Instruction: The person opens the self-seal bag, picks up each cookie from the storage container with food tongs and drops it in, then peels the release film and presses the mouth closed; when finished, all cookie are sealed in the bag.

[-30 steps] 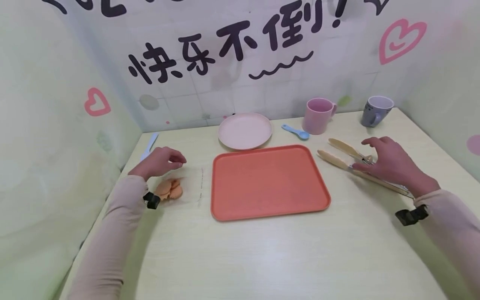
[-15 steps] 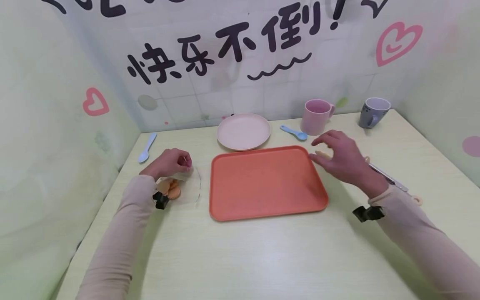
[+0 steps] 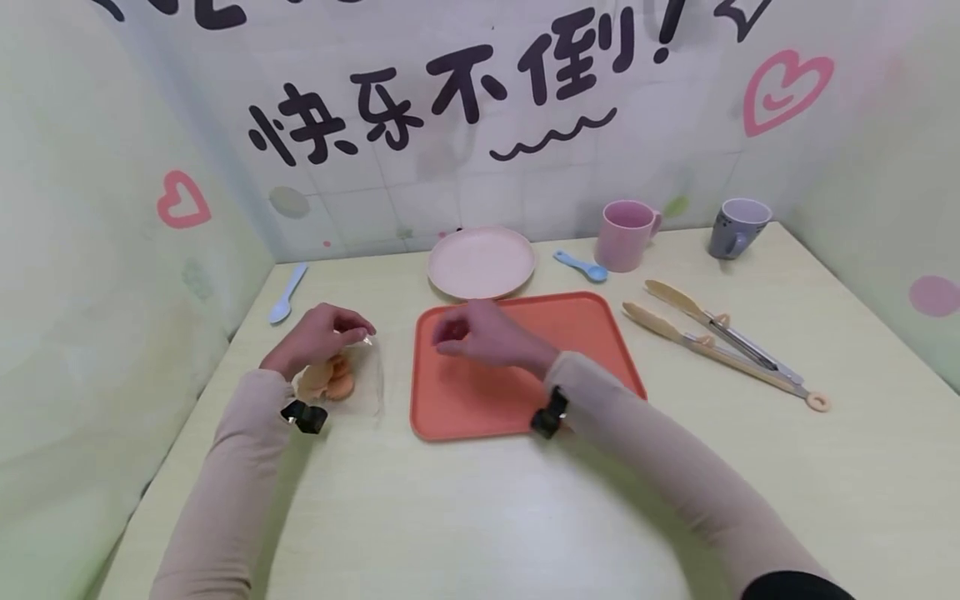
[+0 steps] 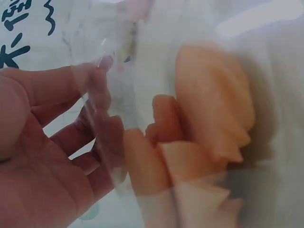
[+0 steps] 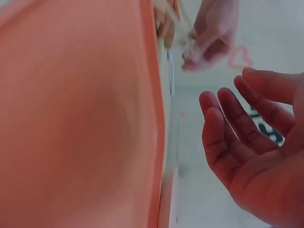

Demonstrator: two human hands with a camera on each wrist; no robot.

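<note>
My left hand (image 3: 321, 335) pinches the upper edge of a clear plastic bag (image 3: 366, 392) between thumb and fingertips, left of the tray. Inside the bag lie several flat orange-tan pieces (image 4: 213, 104) with ruffled edges, possibly crackers or toy food; their kind cannot be made out. My right hand (image 3: 487, 333) hovers over the red-orange tray (image 3: 450, 429), holding nothing. Its fingers are loosely bent with the thumb apart, as the right wrist view shows, where the left hand (image 5: 216, 33) with the bag appears beyond the tray's edge.
Behind the tray sits a pink plate (image 3: 482, 262). A blue spoon (image 3: 583, 265), a pink mug (image 3: 626, 236) and a purple-grey mug (image 3: 738, 227) stand along the back. Tongs (image 3: 720, 342) lie on the right. Another light blue spoon (image 3: 287, 296) lies at the far left.
My right hand has swept left from beside the tongs to above the tray. My left hand has come down to the bag, taken its edge and lifted it slightly.
</note>
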